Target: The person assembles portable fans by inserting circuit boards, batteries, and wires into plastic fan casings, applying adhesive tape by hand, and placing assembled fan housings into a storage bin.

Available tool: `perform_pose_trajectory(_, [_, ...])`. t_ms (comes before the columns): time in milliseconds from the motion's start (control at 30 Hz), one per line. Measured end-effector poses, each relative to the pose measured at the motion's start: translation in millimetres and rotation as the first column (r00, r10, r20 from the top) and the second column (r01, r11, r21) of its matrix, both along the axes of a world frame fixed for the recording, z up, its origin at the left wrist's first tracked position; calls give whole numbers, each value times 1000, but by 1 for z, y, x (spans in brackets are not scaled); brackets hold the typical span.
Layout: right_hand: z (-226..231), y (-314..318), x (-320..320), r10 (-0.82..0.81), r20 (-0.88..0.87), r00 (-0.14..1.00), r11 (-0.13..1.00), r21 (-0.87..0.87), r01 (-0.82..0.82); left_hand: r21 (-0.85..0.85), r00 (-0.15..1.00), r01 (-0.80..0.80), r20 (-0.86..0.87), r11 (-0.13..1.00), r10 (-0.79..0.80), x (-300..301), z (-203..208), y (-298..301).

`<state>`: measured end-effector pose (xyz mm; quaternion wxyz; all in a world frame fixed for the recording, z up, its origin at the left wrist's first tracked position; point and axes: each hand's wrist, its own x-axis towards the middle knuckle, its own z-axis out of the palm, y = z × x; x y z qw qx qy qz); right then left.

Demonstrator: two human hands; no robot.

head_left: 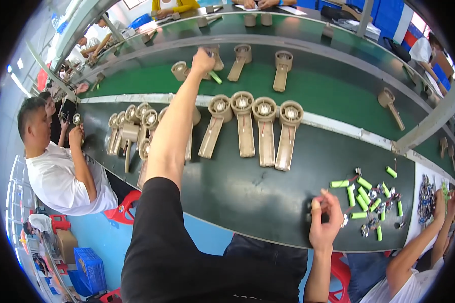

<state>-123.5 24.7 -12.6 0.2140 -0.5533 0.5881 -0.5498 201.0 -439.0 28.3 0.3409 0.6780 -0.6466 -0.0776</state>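
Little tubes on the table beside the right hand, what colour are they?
The tubes are bright light green, seen best in the head view.

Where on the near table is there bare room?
The dark tabletop is bare in front of the row of four fans, left of the right hand, and between that row and the green cells. Crowded: clustered fans at left, those cells at right.

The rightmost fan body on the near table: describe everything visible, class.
This fan body is tan and looks plastic. Its round, spoked head has a pale centre; a red wire shows on the open, trough-like handle. It lies on the dark table, handle toward the wearer, head close beside, perhaps touching, the neighbouring fan body. No hand touches it.
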Motion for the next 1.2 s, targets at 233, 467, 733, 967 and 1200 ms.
perform_pose_trajectory(233, [8, 2, 2, 3, 7, 1000, 999, 38, -3, -101, 867, -415, 257, 904, 427, 52, 14, -5])
perform_pose_trajectory(467, [8, 5, 1, 10, 54, 999, 999, 43, -12, 125, 866, -448, 305, 885, 396, 125, -1, -22])
perform_pose_trajectory(733, [31, 18, -41, -224, 30, 974, 974, -33, 225, -766, 783, 41, 423, 641, 456, 119, 127, 57])
perform_pose_trajectory(967, [51, 9, -109, -387, -267, 883, 904, 80, 421, -394, 868, 492, 288, 776, -404, -55, 132, 276])
perform_pose_trajectory(1200, [25, -44, -120, -234, -711, 663, 958, -54, 281, -37, 668, 735, -134, 677, -732, -162, 46, 395])
